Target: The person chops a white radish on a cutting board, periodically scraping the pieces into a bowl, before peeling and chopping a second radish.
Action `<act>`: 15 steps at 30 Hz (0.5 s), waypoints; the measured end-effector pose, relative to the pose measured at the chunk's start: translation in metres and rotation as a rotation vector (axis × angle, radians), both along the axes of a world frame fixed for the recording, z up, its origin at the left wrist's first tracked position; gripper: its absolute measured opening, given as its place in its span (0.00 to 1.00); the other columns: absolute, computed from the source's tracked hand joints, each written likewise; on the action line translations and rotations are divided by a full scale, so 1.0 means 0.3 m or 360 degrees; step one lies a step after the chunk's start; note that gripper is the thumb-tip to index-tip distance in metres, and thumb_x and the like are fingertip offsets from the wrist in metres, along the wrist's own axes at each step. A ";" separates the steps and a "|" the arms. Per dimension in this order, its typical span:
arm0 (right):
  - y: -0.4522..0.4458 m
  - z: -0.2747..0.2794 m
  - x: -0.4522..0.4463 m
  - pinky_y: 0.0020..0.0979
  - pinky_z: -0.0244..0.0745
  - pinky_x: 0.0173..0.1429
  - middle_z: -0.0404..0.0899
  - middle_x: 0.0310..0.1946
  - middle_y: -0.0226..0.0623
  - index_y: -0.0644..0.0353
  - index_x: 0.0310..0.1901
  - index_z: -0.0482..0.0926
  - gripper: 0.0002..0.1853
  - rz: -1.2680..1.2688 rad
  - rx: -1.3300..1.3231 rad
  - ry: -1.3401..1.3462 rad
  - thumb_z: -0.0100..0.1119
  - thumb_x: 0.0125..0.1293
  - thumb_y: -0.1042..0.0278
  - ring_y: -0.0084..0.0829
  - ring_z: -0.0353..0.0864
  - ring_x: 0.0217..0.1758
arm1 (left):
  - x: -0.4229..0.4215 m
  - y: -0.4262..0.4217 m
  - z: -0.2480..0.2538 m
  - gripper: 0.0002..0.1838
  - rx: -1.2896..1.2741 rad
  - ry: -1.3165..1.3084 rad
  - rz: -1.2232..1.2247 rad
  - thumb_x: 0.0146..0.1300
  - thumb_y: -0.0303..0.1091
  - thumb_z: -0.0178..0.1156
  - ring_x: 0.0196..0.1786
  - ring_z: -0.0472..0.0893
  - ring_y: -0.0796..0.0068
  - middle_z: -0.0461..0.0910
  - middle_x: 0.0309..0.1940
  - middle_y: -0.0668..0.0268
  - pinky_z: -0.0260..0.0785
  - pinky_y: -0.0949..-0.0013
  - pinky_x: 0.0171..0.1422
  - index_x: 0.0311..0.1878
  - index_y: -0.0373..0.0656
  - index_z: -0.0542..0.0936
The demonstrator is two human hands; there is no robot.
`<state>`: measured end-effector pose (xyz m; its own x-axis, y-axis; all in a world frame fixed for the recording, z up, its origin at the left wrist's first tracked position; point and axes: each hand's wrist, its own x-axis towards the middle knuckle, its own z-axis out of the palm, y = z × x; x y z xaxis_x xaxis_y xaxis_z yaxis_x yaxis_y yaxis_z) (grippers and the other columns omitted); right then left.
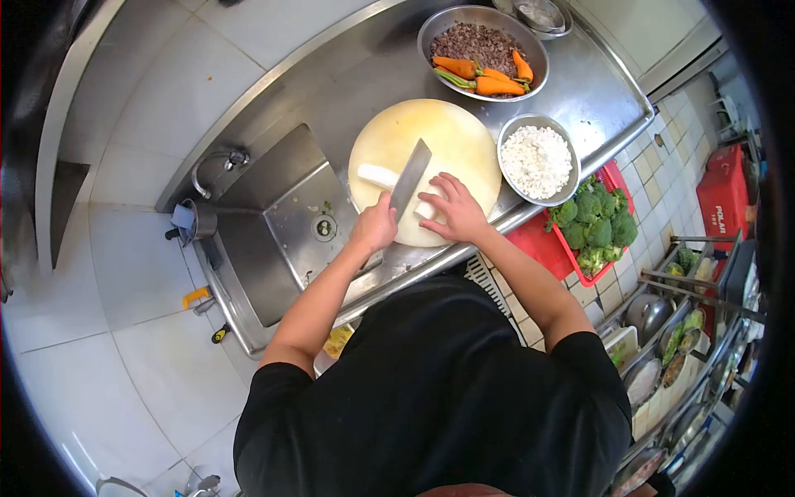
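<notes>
My left hand (377, 224) is closed round the handle of a broad-bladed kitchen knife (411, 180). The blade slants up and away from me over the round, yellowish-white cutting board (472, 149). On the blade's left lies a white peeled vegetable stick (377, 175); its exact kind does not show. To the right, my right hand (454, 209) has its fingers curved over another white vegetable piece (426, 207), holding it against the board. Part of that piece is hidden under the fingers. Beside the board stands a metal bowl (571, 186) of small white cut pieces (537, 159).
A larger metal bowl (540, 81) holds carrots (497, 84) and brownish grains. The sink (277, 240) lies left of the board, with a faucet (236, 159) behind. Beyond the counter edge, a red basket (585, 277) holds broccoli (595, 219). Shelves with food dishes stand lower right.
</notes>
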<state>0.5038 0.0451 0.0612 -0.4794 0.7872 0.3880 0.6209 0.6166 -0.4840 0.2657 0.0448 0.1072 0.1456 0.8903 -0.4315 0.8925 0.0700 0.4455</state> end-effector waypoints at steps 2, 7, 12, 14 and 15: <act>0.042 -0.006 -0.034 0.49 0.68 0.77 0.76 0.64 0.48 0.56 0.55 0.81 0.30 0.0044 -0.0158 0.0044 0.75 0.61 0.43 0.55 0.71 0.73 | -0.008 0.026 -0.001 0.17 0.0045 -0.0011 -0.0023 0.78 0.37 0.52 0.48 0.86 0.31 0.85 0.41 0.34 0.76 0.37 0.56 0.64 0.40 0.68; 0.030 0.040 -0.008 0.47 0.70 0.75 0.78 0.60 0.47 0.60 0.55 0.80 0.29 0.0140 -0.0308 0.0023 0.75 0.61 0.47 0.53 0.74 0.70 | 0.018 -0.039 0.144 0.16 -0.0001 0.0074 -0.0068 0.79 0.37 0.51 0.46 0.85 0.29 0.85 0.39 0.34 0.75 0.34 0.53 0.62 0.40 0.65; -0.100 0.011 0.003 0.45 0.73 0.71 0.79 0.56 0.44 0.59 0.52 0.82 0.20 0.0117 -0.0174 0.0127 0.72 0.63 0.57 0.50 0.76 0.66 | 0.013 -0.166 0.135 0.17 -0.0174 0.0210 -0.0136 0.75 0.35 0.51 0.44 0.86 0.31 0.85 0.37 0.35 0.75 0.33 0.50 0.62 0.41 0.65; -0.121 0.004 -0.008 0.44 0.75 0.68 0.79 0.53 0.41 0.57 0.49 0.83 0.15 0.0044 -0.0107 0.0142 0.72 0.63 0.62 0.48 0.76 0.63 | 0.012 -0.182 0.113 0.17 -0.0162 0.0172 -0.0113 0.74 0.34 0.52 0.44 0.86 0.31 0.85 0.37 0.36 0.75 0.33 0.49 0.62 0.41 0.66; -0.123 0.003 -0.011 0.44 0.75 0.67 0.79 0.53 0.41 0.56 0.49 0.83 0.15 0.0036 -0.0116 0.0148 0.72 0.63 0.63 0.47 0.77 0.62 | 0.022 -0.180 0.144 0.17 -0.0152 0.0147 -0.0101 0.73 0.33 0.52 0.43 0.86 0.31 0.85 0.36 0.36 0.75 0.33 0.49 0.62 0.41 0.66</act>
<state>0.5006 0.0082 0.0623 -0.4617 0.8046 0.3736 0.5576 0.5907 -0.5832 0.2723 -0.0091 0.1503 0.1556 0.8348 -0.5281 0.9335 0.0505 0.3550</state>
